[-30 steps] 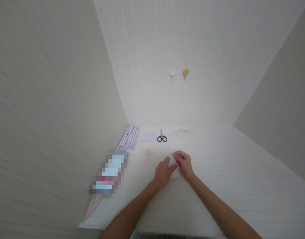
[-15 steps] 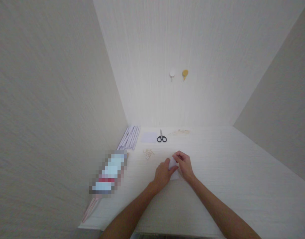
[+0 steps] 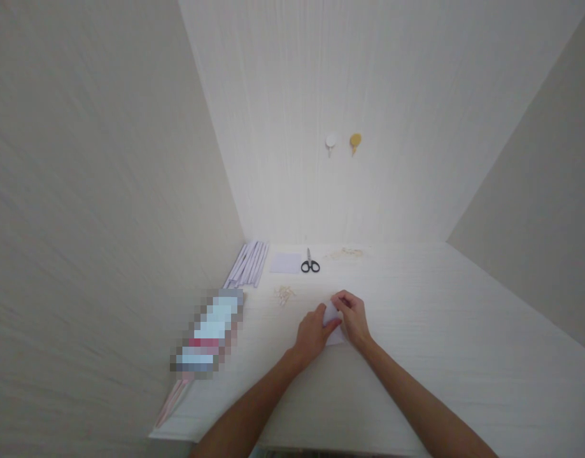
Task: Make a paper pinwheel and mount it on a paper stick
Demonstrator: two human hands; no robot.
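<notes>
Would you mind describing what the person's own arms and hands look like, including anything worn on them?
Both forearms are bare up to the frame's bottom edge, with no sleeve showing. The left hand and right hand wear no gloves; no watch, bracelet or ring is visible, though the hands are small in the head view.

Black-handled scissors point(image 3: 310, 264) at table's point(image 3: 464, 331) far edge; white paper square point(image 3: 285, 262) just left; rolled paper strips point(image 3: 248, 263) farther left; pale sticks point(image 3: 284, 294) nearer; two wall hooks point(image 3: 342, 142) above.
</notes>
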